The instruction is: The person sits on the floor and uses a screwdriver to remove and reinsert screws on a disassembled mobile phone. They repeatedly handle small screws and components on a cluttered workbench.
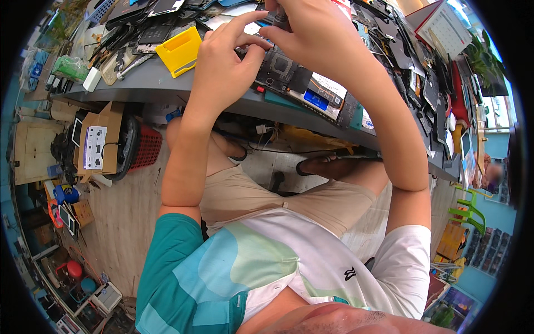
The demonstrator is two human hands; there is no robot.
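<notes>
An opened phone (298,78) lies at the front edge of the grey table, its dark inner frame, silver-and-black battery and a blue patch showing. My left hand (229,62) is at its upper left end. The left thumb and a finger pinch together there, and what they hold is too small to make out. Above the same end, my right hand (311,34) grips a dark cylindrical tool (281,20), whose tip is hidden behind the fingers. Beside my left hand rests a yellow plastic frame (180,52).
Phone parts and dark panels (396,44) crowd the table on both sides. A white-handled tool (133,65) and a green packet (70,68) are at the left. Below the table stand a cardboard box (105,139) and a red basket (147,147); a green chair (470,210) is far right.
</notes>
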